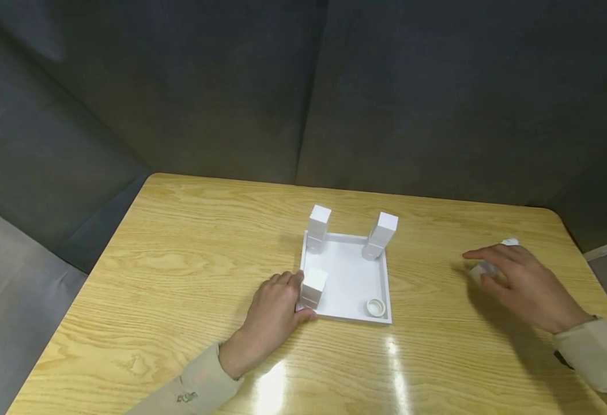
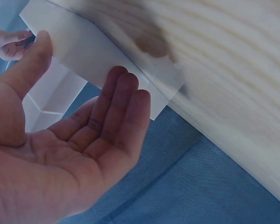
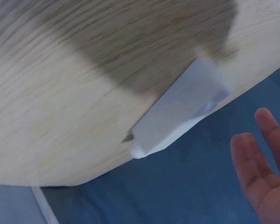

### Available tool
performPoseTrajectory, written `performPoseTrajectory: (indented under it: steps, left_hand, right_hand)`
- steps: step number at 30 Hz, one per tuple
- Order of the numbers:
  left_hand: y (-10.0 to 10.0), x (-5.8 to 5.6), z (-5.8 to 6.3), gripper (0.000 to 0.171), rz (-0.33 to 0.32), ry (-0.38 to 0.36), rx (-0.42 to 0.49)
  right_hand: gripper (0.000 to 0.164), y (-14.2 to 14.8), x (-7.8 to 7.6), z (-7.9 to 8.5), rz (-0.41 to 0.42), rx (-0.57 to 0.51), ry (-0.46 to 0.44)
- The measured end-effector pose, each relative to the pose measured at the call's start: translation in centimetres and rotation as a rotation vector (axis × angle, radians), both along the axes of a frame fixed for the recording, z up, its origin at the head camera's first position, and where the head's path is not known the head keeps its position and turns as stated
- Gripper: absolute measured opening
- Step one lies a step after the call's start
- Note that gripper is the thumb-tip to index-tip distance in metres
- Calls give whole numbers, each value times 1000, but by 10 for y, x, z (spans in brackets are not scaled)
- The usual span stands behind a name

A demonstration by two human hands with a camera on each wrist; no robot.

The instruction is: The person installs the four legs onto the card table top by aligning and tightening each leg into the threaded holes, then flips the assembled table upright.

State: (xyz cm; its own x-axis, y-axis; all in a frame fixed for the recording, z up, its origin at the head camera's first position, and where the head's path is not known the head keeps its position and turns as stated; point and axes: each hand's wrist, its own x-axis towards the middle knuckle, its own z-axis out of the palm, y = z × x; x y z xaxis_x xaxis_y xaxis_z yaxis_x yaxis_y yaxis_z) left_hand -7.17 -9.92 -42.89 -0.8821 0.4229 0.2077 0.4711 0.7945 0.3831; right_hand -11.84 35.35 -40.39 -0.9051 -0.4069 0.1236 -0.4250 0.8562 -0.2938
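A shallow white tray [image 1: 346,276] lies on the table, with upright white square posts in three corners: a back-left post [image 1: 319,225], a back-right post [image 1: 382,233] and a front-left post [image 1: 313,286]. A round white socket [image 1: 375,308] sits in the front-right corner. My left hand [image 1: 273,314] holds the tray's front-left corner, thumb at the front wall and bent fingers along the left wall. Over to the right, my right hand [image 1: 523,282] hovers, fingers spread, above a loose white post [image 3: 177,107] lying on the table; the hand hides much of it in the head view.
The wooden table [image 1: 189,253] has rounded back corners. Dark fabric panels [image 1: 220,92] stand close behind its back edge and on both sides.
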Motion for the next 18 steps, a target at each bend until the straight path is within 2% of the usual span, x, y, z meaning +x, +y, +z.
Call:
performPoseTrajectory:
  steps: [3,7,18]
  left_hand:
    - [0,0,0,78,-2,3,-2]
    - [0,0,-1,79,4,13,-15]
    - [0,-1,-1,79,4,-3,-3]
  right_hand:
    - [57,5,0,1,10,35,-3]
    - [68,11,-3,1,57,80,42]
    - [74,23,-10,-8,180,145,168]
